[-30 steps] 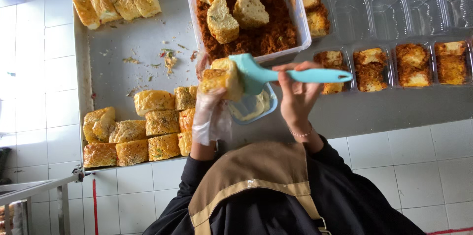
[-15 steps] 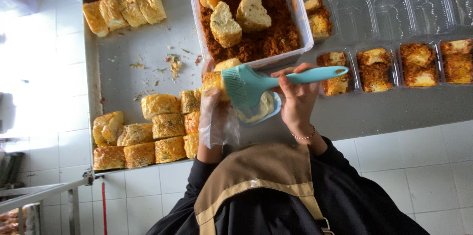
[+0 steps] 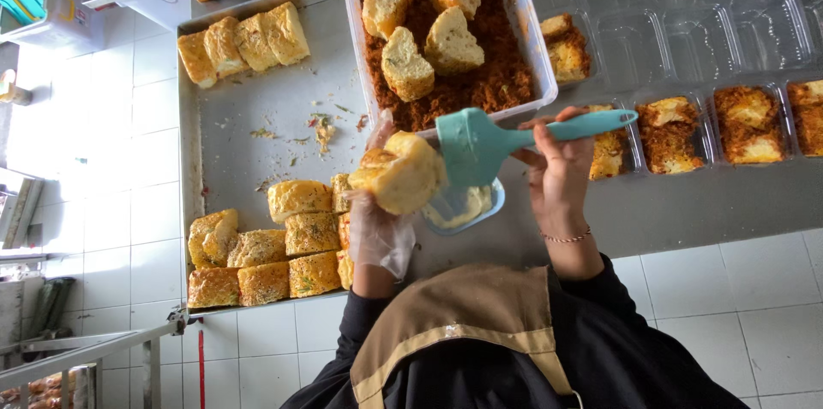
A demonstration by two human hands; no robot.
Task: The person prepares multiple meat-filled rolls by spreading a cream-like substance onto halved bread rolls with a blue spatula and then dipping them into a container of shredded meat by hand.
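Note:
My left hand (image 3: 377, 233), in a thin clear glove, holds a golden bread bun (image 3: 403, 176) just below the white tub. My right hand (image 3: 557, 173) grips the handle of a teal silicone brush (image 3: 480, 143), whose head rests against the bun's right side. Beneath the brush stands a small clear cup of pale cream spread (image 3: 463, 207). The white tub's wall (image 3: 358, 49) encloses brown shredded topping with three buns lying on it.
A metal tray (image 3: 257, 109) on the left carries a block of buns (image 3: 266, 250) near me, a row of buns (image 3: 244, 40) at the far end and crumbs between. Clear plastic packs with topped buns (image 3: 746, 122) line the right; empty packs (image 3: 711, 23) lie beyond.
The bun and brush have come slightly lower, toward me, away from the tub's edge. The brush head has slid across the bun's side. Both hands keep their hold.

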